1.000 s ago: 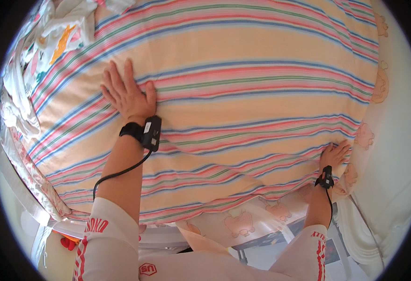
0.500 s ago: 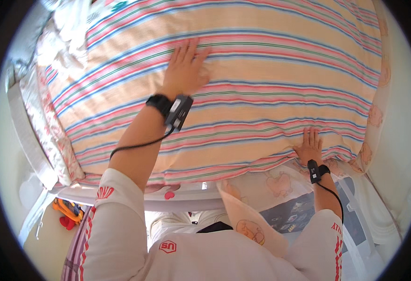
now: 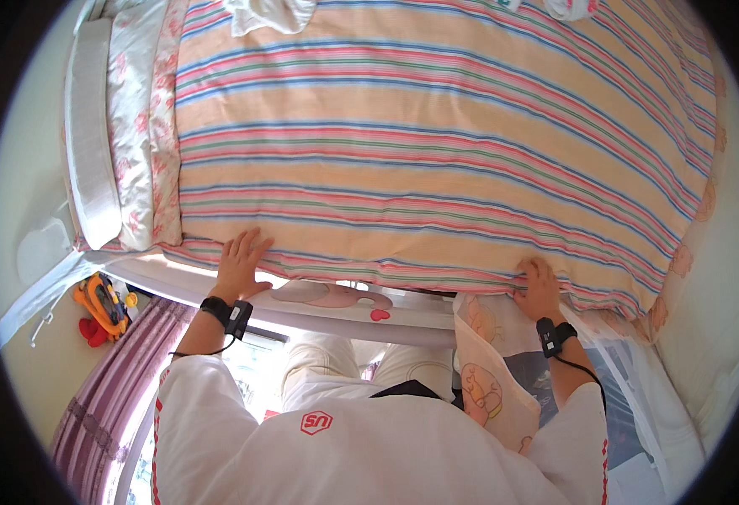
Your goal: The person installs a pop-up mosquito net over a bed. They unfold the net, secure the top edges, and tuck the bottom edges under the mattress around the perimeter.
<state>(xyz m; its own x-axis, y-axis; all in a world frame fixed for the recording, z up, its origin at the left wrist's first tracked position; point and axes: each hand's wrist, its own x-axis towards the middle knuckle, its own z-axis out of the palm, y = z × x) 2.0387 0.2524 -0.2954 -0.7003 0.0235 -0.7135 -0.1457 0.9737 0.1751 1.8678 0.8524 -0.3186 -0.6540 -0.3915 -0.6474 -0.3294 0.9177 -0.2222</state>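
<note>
A striped bed sheet (image 3: 361, 151) in peach, red, blue and green covers the mattress in front of me. Along its near edge, on the left, my left hand (image 3: 239, 268) rests with fingers spread on the cloth and the thumb out to the side, holding nothing. Farther right on the same edge is my right hand (image 3: 539, 288). Its fingers are bent together over the cloth, with the thumb by the edge, gripping the sheet. Each wrist wears a black strap with a small cabled box.
White bed rails (image 3: 92, 135) run at the left and along the near side. A floral quilt (image 3: 140, 126) lies beside the left rail. White cloth (image 3: 270, 13) lies at the far side. A peach printed cloth (image 3: 491, 383) hangs over the near rail. Purple curtain (image 3: 104, 404) is lower left.
My left hand has come back from the middle of the sheet to its near left edge. My right hand's fingers have bent in. The view has shifted, and the sheet's left side looks smoother.
</note>
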